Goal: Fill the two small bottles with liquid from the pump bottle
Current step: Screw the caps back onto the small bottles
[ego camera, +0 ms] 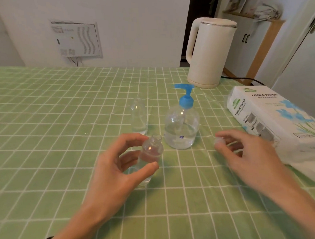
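Two small bottles are noted. At left, the left hand (119, 165) pinches the near bottle (151, 153) between thumb and fingers, tilted, neck uncapped. The far bottle (138, 117) stands upright just left of the pump bottle (181, 129). At right, the right hand (248, 150), blurred, pinches what looks like a small cap (218, 141). Judgement: uncapping is done on one bottle, and filling comes next. The open neck must sit under the blue spout (180, 86), with the cap set aside.
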Demonstrator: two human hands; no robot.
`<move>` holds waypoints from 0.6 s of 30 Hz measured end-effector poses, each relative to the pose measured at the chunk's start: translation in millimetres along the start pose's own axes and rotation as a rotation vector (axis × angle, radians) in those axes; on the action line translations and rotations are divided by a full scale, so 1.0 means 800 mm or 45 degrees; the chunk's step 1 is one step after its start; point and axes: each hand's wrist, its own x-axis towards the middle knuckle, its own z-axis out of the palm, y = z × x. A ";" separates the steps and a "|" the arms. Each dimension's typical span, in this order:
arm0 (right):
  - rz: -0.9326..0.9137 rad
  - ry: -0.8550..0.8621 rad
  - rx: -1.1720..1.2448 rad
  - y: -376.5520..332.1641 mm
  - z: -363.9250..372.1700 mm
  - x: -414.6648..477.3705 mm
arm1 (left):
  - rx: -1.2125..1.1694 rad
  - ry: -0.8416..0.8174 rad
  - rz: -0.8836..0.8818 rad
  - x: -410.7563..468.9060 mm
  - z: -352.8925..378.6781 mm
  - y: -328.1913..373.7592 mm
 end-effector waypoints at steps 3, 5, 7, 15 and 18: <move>-0.137 -0.169 0.436 -0.043 0.012 0.004 | 0.042 -0.012 -0.003 -0.002 0.002 0.002; -0.257 -0.248 0.623 -0.069 0.021 0.011 | 0.072 -0.002 0.001 -0.003 0.003 0.003; -0.312 -0.281 0.766 -0.086 0.028 0.019 | 0.107 0.006 0.004 -0.004 0.002 0.002; -0.357 -0.270 0.964 -0.075 0.044 0.014 | 0.143 0.026 0.021 -0.006 0.001 0.002; -0.357 -0.261 0.985 -0.074 0.047 0.009 | 0.143 0.016 0.031 -0.008 0.004 0.005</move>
